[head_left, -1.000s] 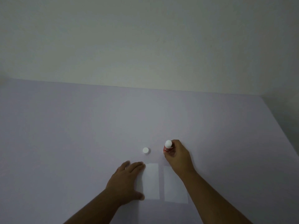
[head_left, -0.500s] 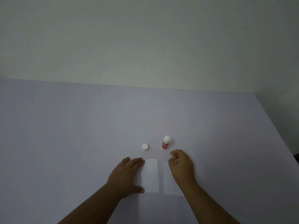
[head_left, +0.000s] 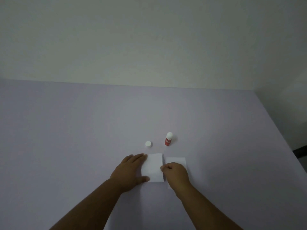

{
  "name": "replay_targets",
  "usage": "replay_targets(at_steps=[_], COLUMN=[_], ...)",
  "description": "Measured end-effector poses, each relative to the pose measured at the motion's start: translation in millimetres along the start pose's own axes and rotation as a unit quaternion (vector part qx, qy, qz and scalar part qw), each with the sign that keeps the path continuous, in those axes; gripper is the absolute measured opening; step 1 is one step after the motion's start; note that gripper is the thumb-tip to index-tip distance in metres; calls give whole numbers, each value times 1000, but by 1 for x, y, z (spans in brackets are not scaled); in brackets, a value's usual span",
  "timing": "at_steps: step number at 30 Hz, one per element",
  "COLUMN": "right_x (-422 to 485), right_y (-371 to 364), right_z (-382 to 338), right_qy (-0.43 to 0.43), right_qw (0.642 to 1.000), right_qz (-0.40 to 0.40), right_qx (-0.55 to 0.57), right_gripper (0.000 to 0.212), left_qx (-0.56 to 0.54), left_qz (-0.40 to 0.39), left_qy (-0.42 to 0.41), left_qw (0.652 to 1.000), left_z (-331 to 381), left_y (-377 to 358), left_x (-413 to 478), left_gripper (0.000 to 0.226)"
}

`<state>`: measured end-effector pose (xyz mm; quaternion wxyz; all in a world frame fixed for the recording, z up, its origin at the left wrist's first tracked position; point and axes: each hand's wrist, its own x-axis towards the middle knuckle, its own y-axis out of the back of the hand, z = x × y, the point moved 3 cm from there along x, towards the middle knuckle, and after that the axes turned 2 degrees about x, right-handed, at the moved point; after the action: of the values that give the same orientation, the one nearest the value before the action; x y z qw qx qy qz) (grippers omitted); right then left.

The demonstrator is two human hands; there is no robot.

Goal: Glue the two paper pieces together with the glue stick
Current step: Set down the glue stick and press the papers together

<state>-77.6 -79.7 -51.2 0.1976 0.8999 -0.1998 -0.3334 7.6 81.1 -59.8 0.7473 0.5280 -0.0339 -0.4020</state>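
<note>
Two white paper pieces lie side by side on the lilac table. My left hand (head_left: 131, 171) rests flat on the left edge of the left paper piece (head_left: 153, 168), fingers stretched out. My right hand (head_left: 176, 173) lies over the right paper piece (head_left: 177, 160) and hides most of it. Its fingers are curled, with thumb and forefinger tips together at the gap between the papers; whether they grip an edge is hidden. The red glue stick (head_left: 168, 139) stands upright and uncapped beyond the papers, apart from both hands. Its white cap (head_left: 148, 144) sits to its left.
The lilac table (head_left: 83, 138) stretches far to the left and back to a pale wall (head_left: 149, 39). Its right edge (head_left: 282, 143) runs diagonally, with dark floor beyond it.
My right hand let go of the glue stick, which now stands alone, and drew back onto the right paper with its fingers curled. My left hand stayed on the left paper.
</note>
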Motion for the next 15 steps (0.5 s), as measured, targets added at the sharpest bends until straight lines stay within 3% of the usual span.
replay_targets(at_steps=[3, 7, 11, 15], right_x=[-3, -8, -15, -27], right_y=[9, 19, 31, 45], right_z=[3, 5, 9, 3], right_qy=[-28, -34, -27, 74], right_qw=[994, 987, 988, 982], right_qz=[-3, 6, 34, 150], right_qx=[107, 159, 147, 87], right_gripper=[14, 13, 17, 4], left_qx=[-225, -483, -548, -519], left_qz=[75, 41, 44, 89], left_qy=[82, 160, 169, 178], left_qw=[968, 860, 818, 831], left_z=[2, 17, 39, 59], left_y=[12, 8, 8, 5], left_x=[-7, -13, -11, -12], left_gripper=[69, 17, 10, 6])
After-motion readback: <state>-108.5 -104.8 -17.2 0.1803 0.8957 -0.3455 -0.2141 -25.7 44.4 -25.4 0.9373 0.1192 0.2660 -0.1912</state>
